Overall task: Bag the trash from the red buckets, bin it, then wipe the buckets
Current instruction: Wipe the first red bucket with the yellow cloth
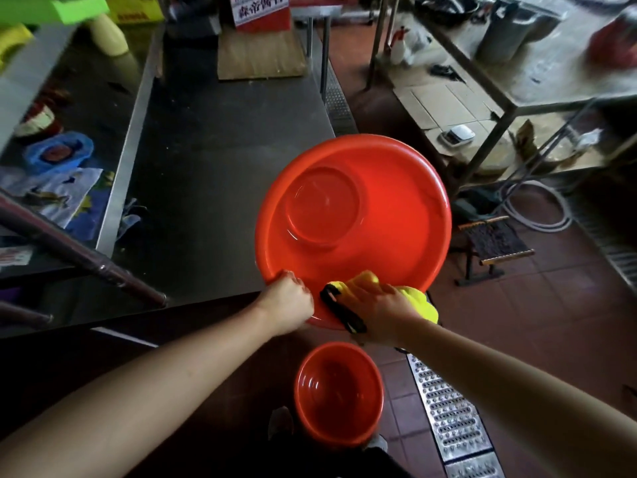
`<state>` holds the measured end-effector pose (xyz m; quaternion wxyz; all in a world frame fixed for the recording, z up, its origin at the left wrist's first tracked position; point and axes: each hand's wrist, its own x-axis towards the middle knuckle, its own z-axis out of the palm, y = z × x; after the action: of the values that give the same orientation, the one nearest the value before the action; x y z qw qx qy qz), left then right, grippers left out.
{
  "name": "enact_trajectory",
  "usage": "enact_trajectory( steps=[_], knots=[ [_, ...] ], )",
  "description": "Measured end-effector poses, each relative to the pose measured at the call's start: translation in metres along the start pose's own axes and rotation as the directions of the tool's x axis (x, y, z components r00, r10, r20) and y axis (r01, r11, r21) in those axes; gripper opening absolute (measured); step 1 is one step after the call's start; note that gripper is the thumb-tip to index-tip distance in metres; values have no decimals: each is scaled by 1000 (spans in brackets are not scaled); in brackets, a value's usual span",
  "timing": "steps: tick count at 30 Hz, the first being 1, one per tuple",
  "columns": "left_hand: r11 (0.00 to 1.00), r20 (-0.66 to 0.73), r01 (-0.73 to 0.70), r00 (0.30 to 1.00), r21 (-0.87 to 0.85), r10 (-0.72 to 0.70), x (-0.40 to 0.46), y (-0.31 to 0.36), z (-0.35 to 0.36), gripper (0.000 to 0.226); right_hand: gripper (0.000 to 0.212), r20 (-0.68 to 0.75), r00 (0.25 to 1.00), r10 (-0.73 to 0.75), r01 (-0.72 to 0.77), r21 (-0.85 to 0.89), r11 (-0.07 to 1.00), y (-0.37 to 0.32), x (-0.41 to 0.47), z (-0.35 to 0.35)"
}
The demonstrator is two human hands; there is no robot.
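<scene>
Wiping stage. A large red bucket (355,222) is tilted at the counter (213,160) edge, its near rim clenched in the left hand (287,301); a yellow cloth (396,294) is pressed inside by the right hand (386,312), fingers curled over it. A second bucket (339,391) stands on the floor below. Risk — the one-handed hold may slip under wiping pressure, dropping the bucket.

A: The big red bucket's (355,219) near rim is hidden under both hands; the yellow cloth (417,298) is half covered.
B: The top edge cuts the sign (260,8); its print is blurred. The green thing (51,6), top left, is smeared.
</scene>
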<state>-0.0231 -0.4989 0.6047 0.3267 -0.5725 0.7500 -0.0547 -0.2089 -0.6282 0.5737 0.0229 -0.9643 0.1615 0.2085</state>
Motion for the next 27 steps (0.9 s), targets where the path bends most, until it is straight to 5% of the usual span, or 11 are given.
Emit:
enact_trajectory(
  steps=[4, 8, 12, 16, 19, 27],
  knots=[
    [999, -13, 3, 1000, 37, -3, -17, -33, 4, 67, 70, -107, 993, -45, 20, -228, 973, 13, -14, -6],
    [990, 10, 72, 997, 124, -74, -25, -47, 4, 77, 59, -203, 976, -83, 6, -351, 936, 12, -14, -5],
    [977, 13, 199, 980, -82, -198, -15, -11, 5, 97, 60, -189, 980, -64, -7, -354, 935, 6, -13, -4],
    [893, 31, 265, 962, -364, -273, 9, 35, 9, 91, 61, -200, 978, -52, -10, -299, 954, 4, -10, -6],
    [893, -20, 277, 953, -356, -303, 17, 40, 20, 70, 67, -152, 988, -24, -13, -237, 971, 5, -8, -5],
    [946, -37, 180, 980, -269, -197, 17, 41, 32, 87, 55, -98, 991, 93, -84, 92, 992, -24, 27, 5]
  ],
)
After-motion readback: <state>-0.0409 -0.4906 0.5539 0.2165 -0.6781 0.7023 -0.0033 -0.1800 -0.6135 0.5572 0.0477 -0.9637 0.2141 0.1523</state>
